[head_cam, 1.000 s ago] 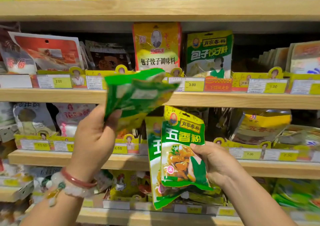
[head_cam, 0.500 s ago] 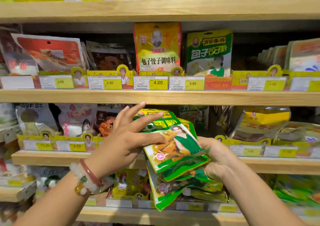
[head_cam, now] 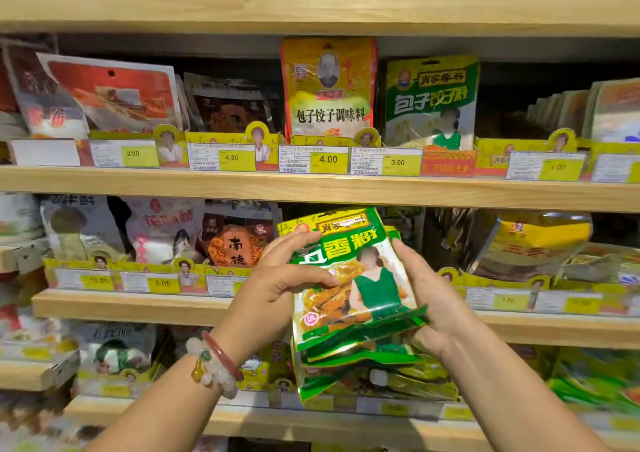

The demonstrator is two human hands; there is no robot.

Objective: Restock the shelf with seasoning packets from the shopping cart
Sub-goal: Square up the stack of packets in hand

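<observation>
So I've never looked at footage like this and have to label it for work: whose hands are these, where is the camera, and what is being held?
There is no machine here. A person wears a wide-angle camera on their head, looking forward and down, so you see their own two arms reaching out. The left hand, with a beaded bracelet at the wrist, and the right hand grip a stack of green seasoning packets from either side. Behind stand wooden shelves filled with other packets, with yellow price tags along their edges. The stack is held in front of the shelf, not yet set down.
</observation>
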